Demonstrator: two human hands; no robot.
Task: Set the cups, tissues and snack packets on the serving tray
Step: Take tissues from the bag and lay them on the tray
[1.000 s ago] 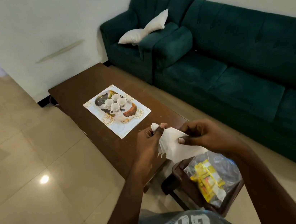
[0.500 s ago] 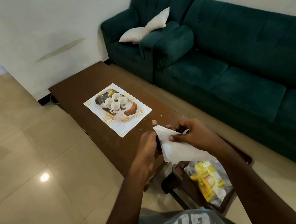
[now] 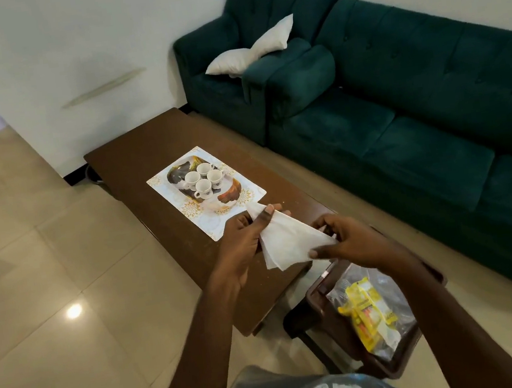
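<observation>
A patterned white serving tray lies on the brown coffee table, with several small white cups grouped at its middle. Both my hands hold a white tissue above the table's near end, just short of the tray. My left hand pinches its upper corner between thumb and fingers. My right hand pinches its right edge. Yellow snack packets lie in a clear plastic bag on a dark stool at the lower right.
A dark green sofa runs along the right, close to the table, with a white cushion on the armchair section at the back. Glossy beige floor tiles spread to the left. A white wall stands behind the table.
Both hands have moved forward with the tissue toward the tray. The tissue, bunched a second ago, is now spread out between them.
</observation>
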